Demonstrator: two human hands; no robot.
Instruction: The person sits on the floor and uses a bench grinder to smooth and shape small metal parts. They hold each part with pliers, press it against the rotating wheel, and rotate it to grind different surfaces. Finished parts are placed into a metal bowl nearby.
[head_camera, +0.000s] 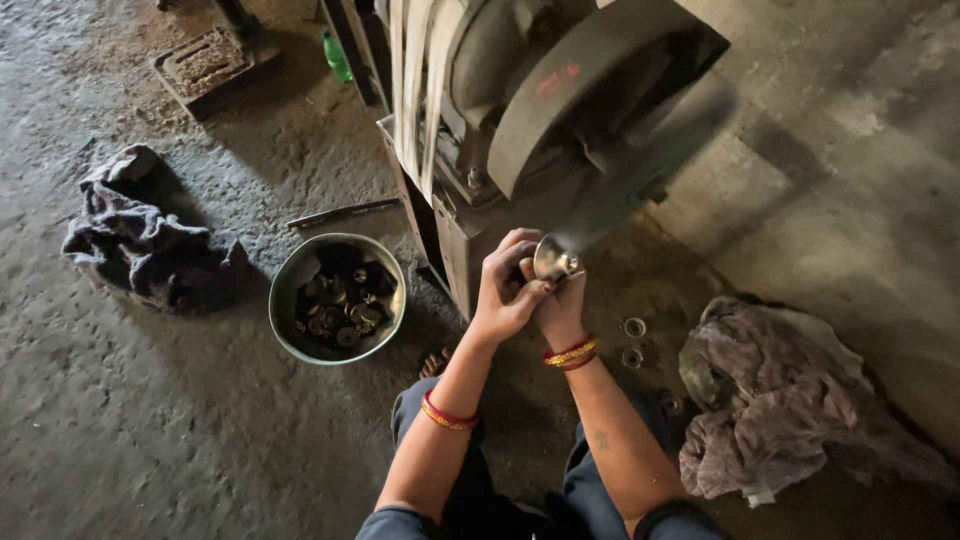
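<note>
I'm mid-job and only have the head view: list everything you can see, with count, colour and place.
shiny metal piece: one, silver, held in both hands against the spinning wheel
spinning wheel: one, dark and blurred, on the machine's right
machine: one, dark grey with pale belts, top centre
metal bowl: one, grey, on the floor at left, holding dark round parts
small rings: two or more, pale metal, on the floor right of the hands
cloth heap: one, dark grey, far left
rag pile: one, faded purplish, right
green bottle: one, top, behind the machine
metal rod: one, dark, above the bowl
left hand: grip on the piece
right hand: grip on the piece, partly hidden
</note>
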